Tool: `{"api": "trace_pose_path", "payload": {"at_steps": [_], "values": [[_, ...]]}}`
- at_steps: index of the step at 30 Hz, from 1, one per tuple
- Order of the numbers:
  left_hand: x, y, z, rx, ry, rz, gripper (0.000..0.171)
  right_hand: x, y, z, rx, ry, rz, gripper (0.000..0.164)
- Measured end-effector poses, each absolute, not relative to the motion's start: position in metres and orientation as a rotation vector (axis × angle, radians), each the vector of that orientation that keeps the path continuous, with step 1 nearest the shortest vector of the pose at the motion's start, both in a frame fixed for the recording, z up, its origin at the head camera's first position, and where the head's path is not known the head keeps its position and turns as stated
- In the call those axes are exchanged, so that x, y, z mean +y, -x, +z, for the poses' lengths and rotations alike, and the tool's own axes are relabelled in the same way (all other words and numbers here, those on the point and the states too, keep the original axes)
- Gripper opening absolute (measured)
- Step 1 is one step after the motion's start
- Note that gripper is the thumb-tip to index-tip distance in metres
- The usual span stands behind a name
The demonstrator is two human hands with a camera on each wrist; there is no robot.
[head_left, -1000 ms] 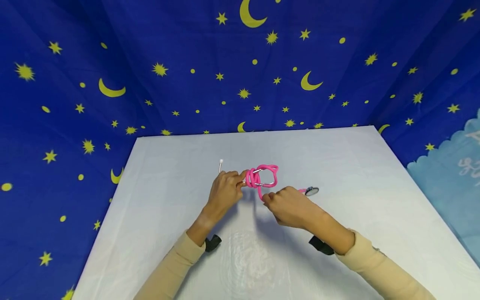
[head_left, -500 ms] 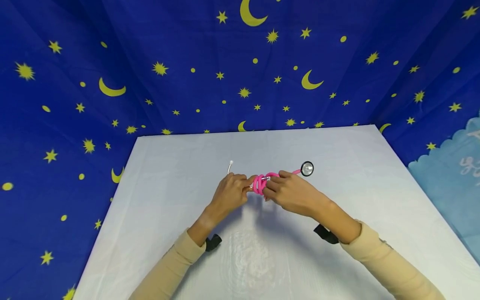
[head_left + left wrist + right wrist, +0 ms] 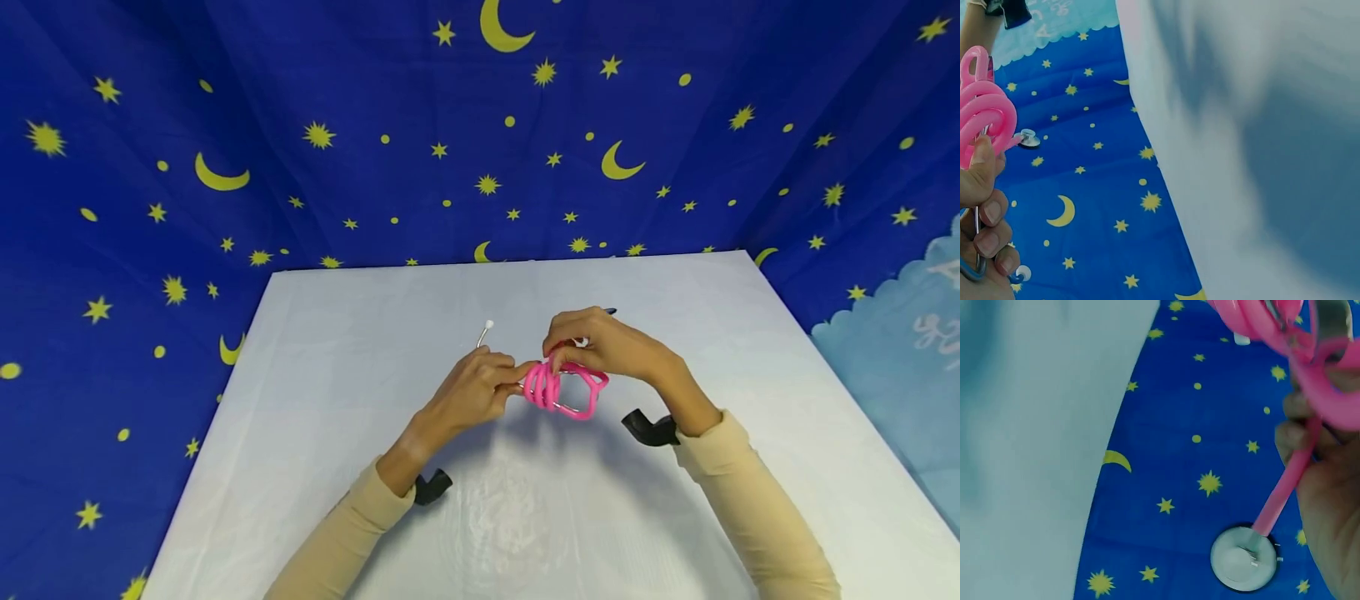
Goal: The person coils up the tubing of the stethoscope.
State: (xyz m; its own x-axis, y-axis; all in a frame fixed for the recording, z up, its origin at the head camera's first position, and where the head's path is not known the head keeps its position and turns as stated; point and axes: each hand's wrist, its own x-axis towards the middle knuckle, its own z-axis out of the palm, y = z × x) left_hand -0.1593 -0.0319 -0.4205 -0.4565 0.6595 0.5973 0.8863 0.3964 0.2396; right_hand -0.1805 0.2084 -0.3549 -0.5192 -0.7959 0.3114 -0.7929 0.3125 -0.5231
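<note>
A stethoscope [image 3: 542, 387] is held above the white table, its pink tubing wound in several coils around its metal ear tubes. My left hand [image 3: 472, 390] grips the ear tubes just left of the coils, and one white ear tip [image 3: 489, 323] sticks up behind it. With thumb and fingers, my right hand [image 3: 611, 346] pinches the pink tubing at the top of the coils. The round chest piece [image 3: 1244, 559] hangs from the tubing past my right hand in the right wrist view; the hand mostly hides it in the head view. A loop of tubing extends right of the coils.
The white table [image 3: 360, 350] lies under both hands. Behind it and to the left hangs a blue curtain [image 3: 375, 92] with yellow moons and stars; a light blue cloth [image 3: 900, 325] is at the right. Black wrist mounts [image 3: 651, 429] hang below the sleeves.
My right hand has gone from below the coils, across their front, to above and behind them, carrying the tubing and chest piece. The left hand and coils have shifted a little right.
</note>
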Motion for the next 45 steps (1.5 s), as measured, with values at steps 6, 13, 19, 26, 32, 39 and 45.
{"api": "trace_pose_path", "payload": {"at_steps": [6, 13, 19, 26, 32, 39, 45], "values": [[-0.032, 0.156, -0.417, -2.27, 1.33, -0.819, 0.026, 0.214, 0.191, -0.365, 2.331, 1.343, -1.246, 0.007], [-0.036, 0.155, -0.411, -2.235, 1.353, -0.878, 0.028, 0.214, 0.188, -0.383, 2.253, 1.294, -1.388, 0.011], [-0.039, 0.156, -0.41, -2.145, 1.325, -0.844, 0.034, 0.214, 0.182, -0.388, 2.187, 1.173, -1.522, 0.019], [-0.044, 0.156, -0.406, -2.094, 1.249, -1.05, 0.031, 0.209, 0.171, -0.394, 2.465, 1.214, -1.397, 0.019], [-0.049, 0.159, -0.404, -2.11, 1.164, -1.201, 0.029, 0.202, 0.164, -0.409, 2.597, 1.083, -1.441, 0.021], [-0.049, 0.162, -0.406, -2.071, 1.108, -1.263, 0.029, 0.2, 0.161, -0.416, 2.789, 1.088, -1.316, 0.018], [-0.05, 0.166, -0.402, -1.999, 0.985, -1.328, 0.029, 0.196, 0.154, -0.422, 2.896, 1.08, -1.281, 0.015]]}}
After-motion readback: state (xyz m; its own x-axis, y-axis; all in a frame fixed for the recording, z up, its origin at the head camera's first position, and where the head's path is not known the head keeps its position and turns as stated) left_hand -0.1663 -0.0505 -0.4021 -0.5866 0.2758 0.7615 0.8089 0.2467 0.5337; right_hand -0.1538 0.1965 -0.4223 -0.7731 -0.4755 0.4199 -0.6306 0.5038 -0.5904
